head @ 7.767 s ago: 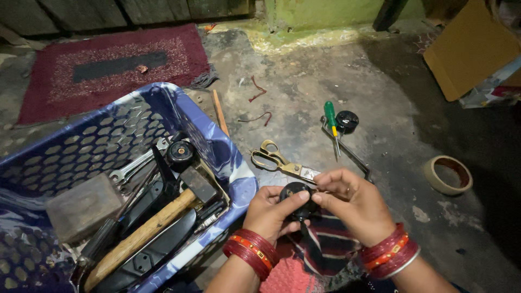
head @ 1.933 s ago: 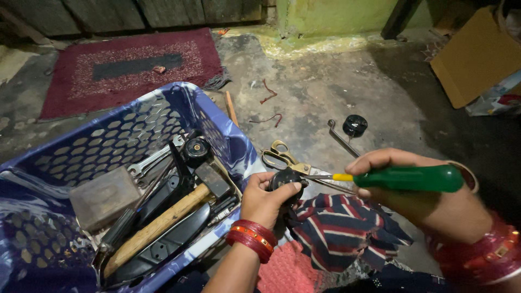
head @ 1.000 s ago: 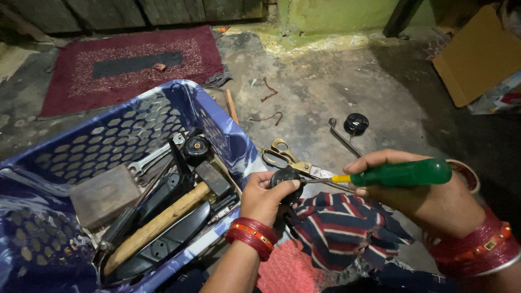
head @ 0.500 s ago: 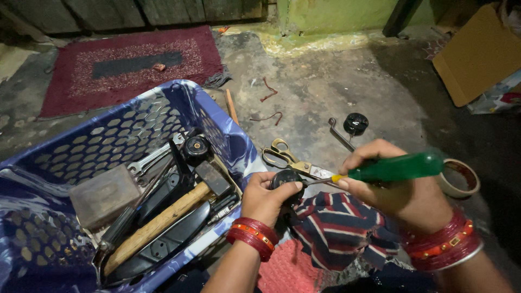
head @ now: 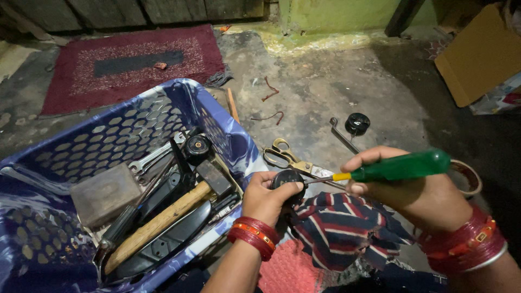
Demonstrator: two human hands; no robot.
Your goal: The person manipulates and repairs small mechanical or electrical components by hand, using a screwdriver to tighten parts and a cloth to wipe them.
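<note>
My left hand grips a small round black part just above a striped red, white and blue cloth. My right hand holds a screwdriver with a green handle and a yellow collar. Its metal tip touches the black part from the right. Red bangles sit on both wrists.
A blue plastic basket at the left holds a wooden-handled hammer, spanners, a grey block and black parts. Gold-handled scissors, a bent metal key, a black round cap and a tape roll lie on the concrete floor. A red mat lies beyond.
Earlier both hands held the black part and the screwdriver lay on the floor. Now my right hand holds it against the part, and over the last second it has shifted slightly left.
</note>
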